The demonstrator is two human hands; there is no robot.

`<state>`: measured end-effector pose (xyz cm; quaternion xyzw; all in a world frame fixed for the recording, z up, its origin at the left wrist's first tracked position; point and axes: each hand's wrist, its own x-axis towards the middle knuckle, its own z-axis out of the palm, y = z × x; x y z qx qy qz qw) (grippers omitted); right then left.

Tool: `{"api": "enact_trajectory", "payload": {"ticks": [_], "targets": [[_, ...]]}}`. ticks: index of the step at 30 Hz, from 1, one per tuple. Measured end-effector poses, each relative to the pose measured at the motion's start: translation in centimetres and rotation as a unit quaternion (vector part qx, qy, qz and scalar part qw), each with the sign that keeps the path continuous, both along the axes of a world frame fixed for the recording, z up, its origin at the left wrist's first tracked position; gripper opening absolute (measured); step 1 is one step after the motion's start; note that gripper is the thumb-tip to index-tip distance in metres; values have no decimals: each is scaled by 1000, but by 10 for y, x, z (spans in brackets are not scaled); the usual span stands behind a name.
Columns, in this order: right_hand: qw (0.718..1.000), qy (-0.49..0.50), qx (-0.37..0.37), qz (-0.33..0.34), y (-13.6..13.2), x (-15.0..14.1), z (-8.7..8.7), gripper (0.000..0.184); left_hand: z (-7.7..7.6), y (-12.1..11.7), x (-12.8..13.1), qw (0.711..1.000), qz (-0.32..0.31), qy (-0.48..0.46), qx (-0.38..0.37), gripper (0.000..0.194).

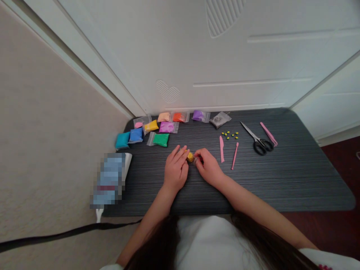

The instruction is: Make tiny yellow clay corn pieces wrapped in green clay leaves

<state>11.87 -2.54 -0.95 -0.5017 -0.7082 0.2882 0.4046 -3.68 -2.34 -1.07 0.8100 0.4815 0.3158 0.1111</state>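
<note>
Yellow packet: While both your forearms reach in over the dark, wood-grained counter [270, 187], the small yellow packet with a clear plastic end [190, 156] sits between your hands, near the middle.
Left hand: Your left hand [177, 168] lies over the packet's left side, fingers mostly extended; you cannot tell how firmly it grips.
Right hand: Your right hand [208, 167] is pinching the packet's clear end between thumb and fingers.
Coloured bags: Toward the back left you have a teal bag [123, 140], a blue bag [136, 135], a clear bag with a pink piece [138, 125], a yellow bag [151, 126], a peach bag [164, 117], an orange-red bag [177, 117], a magenta bag [167, 127] and a green bag [161, 140].
Farther right: A purple bag [198, 115] and a greyish clear bag [221, 120] lie along the back.
Yellow-and-green bits: A little cluster [232, 135] lies beyond the pink plastic knife [221, 149] and slim pink rod tool [235, 155].
Cutting and gripping tools: Black-handled metal scissors [256, 139] lie open beside pink tweezers [268, 134].
</note>
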Motion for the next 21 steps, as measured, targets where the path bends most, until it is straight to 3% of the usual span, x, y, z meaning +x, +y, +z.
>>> {"api": "enact_trajectory", "payload": {"ticks": [7, 13, 17, 21], "targets": [[1000, -7, -7, 17, 0, -1, -1, 18, 5, -8, -8, 995, 4, 92, -24, 40], [1000, 2, -20, 22, 1, -2, 0, 18, 3, -6, -9, 993, 4, 107, -42, 41], [999, 24, -34, 20, 0, -2, 1, 18, 0, -6, -10, 996, -5, 64, -59, 41], [996, 68, -63, 13, 0, -1, 3, 13, -1, -5, -17, 992, -10, -56, -115, 47]]}}
